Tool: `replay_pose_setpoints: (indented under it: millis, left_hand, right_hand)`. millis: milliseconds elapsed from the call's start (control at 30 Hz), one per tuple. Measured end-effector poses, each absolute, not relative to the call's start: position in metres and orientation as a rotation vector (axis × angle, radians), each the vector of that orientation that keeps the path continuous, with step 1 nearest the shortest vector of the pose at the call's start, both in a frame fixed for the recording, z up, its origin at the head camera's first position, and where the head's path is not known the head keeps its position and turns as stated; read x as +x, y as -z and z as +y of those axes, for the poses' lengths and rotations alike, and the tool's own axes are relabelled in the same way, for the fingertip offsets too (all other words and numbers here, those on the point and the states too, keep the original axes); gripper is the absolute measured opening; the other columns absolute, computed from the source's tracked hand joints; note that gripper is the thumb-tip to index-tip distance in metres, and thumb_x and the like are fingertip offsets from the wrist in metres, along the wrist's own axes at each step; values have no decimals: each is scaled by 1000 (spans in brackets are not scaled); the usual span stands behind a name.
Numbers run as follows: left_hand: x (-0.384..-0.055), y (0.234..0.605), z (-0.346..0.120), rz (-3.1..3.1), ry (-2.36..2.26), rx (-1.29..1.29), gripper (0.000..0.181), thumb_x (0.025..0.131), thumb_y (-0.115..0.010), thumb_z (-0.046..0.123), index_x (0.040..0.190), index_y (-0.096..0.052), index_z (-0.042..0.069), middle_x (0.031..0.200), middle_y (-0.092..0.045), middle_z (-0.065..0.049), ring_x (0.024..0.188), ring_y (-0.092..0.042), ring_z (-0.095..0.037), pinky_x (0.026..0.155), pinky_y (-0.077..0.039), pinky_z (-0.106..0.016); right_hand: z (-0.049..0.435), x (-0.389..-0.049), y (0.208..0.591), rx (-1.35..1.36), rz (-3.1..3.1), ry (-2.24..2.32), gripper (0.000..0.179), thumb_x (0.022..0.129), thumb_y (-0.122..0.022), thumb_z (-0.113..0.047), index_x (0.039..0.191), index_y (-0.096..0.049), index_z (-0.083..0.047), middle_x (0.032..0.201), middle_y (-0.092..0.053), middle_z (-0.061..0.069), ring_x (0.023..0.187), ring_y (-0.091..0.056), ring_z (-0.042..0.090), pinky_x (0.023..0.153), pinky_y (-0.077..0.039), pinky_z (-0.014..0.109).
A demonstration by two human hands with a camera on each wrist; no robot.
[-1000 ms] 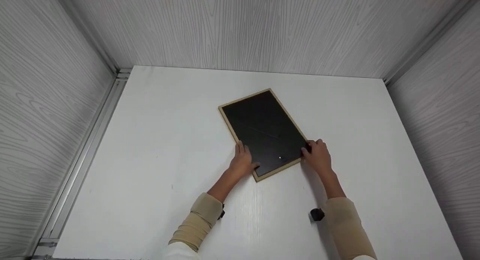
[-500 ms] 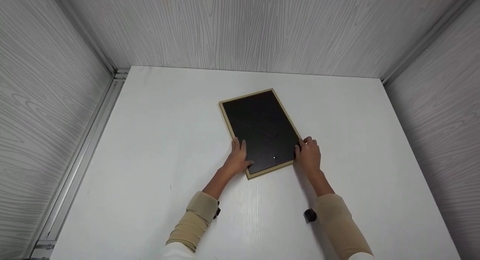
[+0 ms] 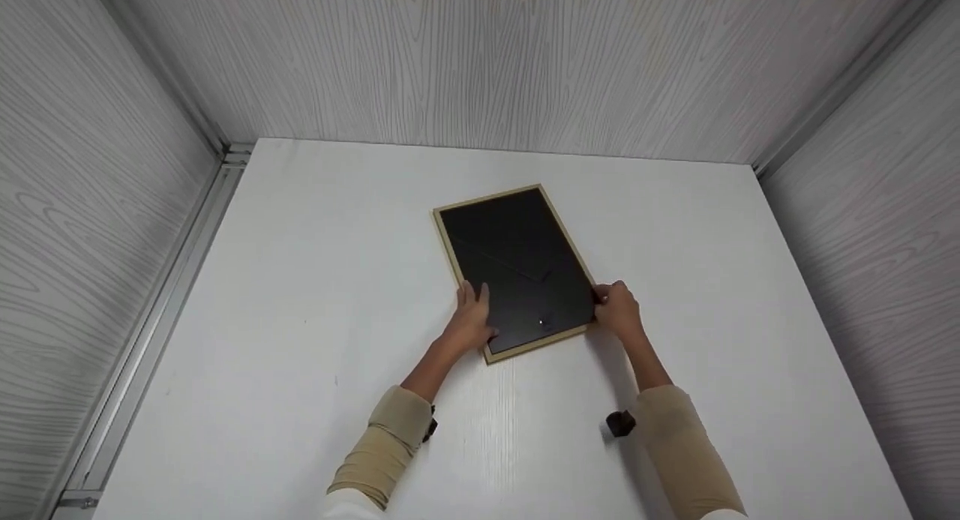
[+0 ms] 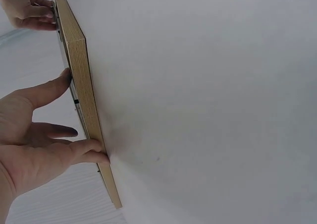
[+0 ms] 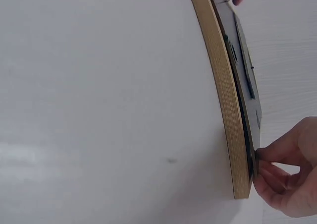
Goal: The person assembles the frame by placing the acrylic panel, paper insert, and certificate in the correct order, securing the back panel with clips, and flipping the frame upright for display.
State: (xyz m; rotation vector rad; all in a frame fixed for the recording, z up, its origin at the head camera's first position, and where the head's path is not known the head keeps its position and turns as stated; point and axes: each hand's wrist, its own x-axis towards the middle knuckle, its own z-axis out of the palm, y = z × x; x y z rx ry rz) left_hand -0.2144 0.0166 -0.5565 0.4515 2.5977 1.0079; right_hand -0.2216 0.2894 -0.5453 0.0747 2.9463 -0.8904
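Observation:
A picture frame [image 3: 536, 345] with a wooden rim lies face down on the white table, turned at an angle. Its black backing board [image 3: 517, 235] faces up, with a stand strip on it. My left hand [image 3: 469, 321] rests on the near left part of the frame, fingers fairly straight along the rim and thumb on the near side. In the right wrist view, my right hand [image 5: 292, 169] pinches the corner of the backing board between thumb and fingers. A thin dark gap shows there between board and wooden rim. The frame's front is hidden.
The white table [image 3: 337, 242] spreads around the frame. Grey wood-grain panels [image 3: 480, 62] wall it at the back and both sides. A metal rail [image 3: 161, 310] runs along the left edge. Small black wrist cameras [image 3: 620, 424] sit on the forearms.
The frame has shifted a little left and turned slightly, both hands moving with it. My right hand's fingers have closed into a pinch at the backing board's near right corner.

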Motion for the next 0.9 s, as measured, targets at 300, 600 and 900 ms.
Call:
replay_pose_setpoints:
  millis: [300,600,900]
  left_hand:
    - [-217,553,10,2561,-967,475,83,83,-67,4,143,-10,-8,144,7,-34,133,3,-41,94,-38,-36]
    - [-225,553,-9,2502,-927,484,94,80,-73,15,143,-7,-7,147,10,-27,135,7,-35,106,-20,-36]
    - [-232,557,-13,2450,-1029,504,97,77,-74,8,147,-7,4,149,8,-22,136,3,-31,106,-19,-37]
  right_hand:
    - [316,-222,532,-9,2650,995,44,85,-58,3,127,-46,11,113,-52,32,101,-52,42,80,-44,46]
    - [321,-207,536,-25,2426,1157,36,84,-62,-2,115,-51,12,106,-54,22,95,-53,32,75,-47,37]
    - [326,-201,547,60,2482,1288,35,77,-72,-4,107,-59,9,93,-61,13,85,-54,20,69,-43,26]
